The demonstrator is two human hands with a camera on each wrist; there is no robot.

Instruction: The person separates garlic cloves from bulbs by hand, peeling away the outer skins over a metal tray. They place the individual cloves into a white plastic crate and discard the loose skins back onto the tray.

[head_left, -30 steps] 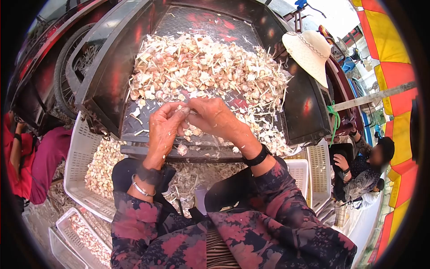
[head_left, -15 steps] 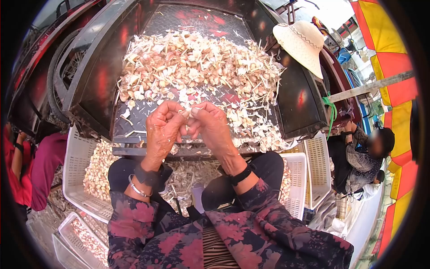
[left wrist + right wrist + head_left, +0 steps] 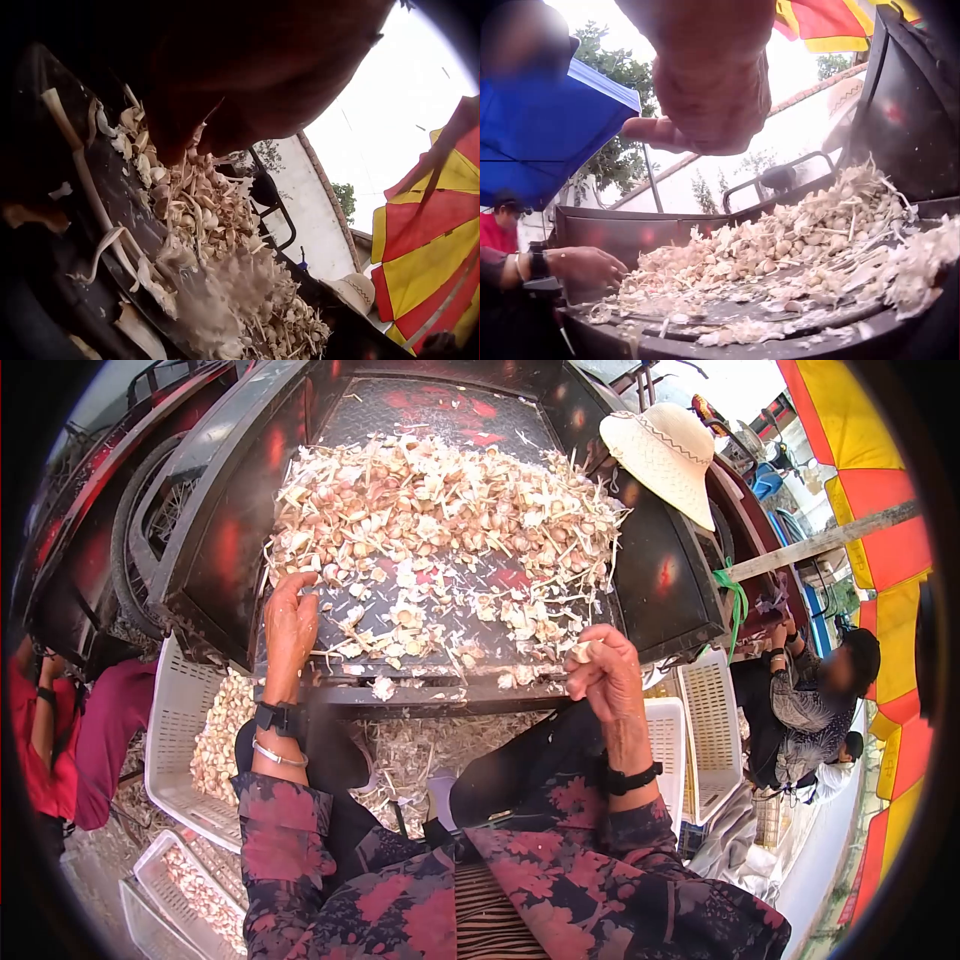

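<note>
Apart now, both hands have left the spot where their fingertips met: the left hand (image 3: 292, 622) has moved out to the near left edge of the garlic heap (image 3: 440, 500), and the right hand (image 3: 610, 672) has drawn back to the right, over the near edge of the cart bed (image 3: 375, 615). Relaxed and slightly bent, the left fingers reach onto the heap's edge. The right thumb and fingers pinch a pale garlic clove (image 3: 583, 651). Loose skins and stalks lie between the hands.

Dark marks on a yellow panel of the striped canopy (image 3: 875, 510), well to the right of the right hand, are too small to read. Under the heap the bed is dark, textured metal with red patches. Beyond the right hand, a pale hat (image 3: 662, 458) rests at the side wall, and a green tie (image 3: 735, 605) hangs from a bar. A white crate (image 3: 185, 705) of cloves stands below and left of the left hand. Farther out, a person in red (image 3: 40, 730) is at the left, another in a dark cap (image 3: 815, 690) at the right. Past the right hand, its wrist view shows a blue canopy (image 3: 547, 142) and trees.
</note>
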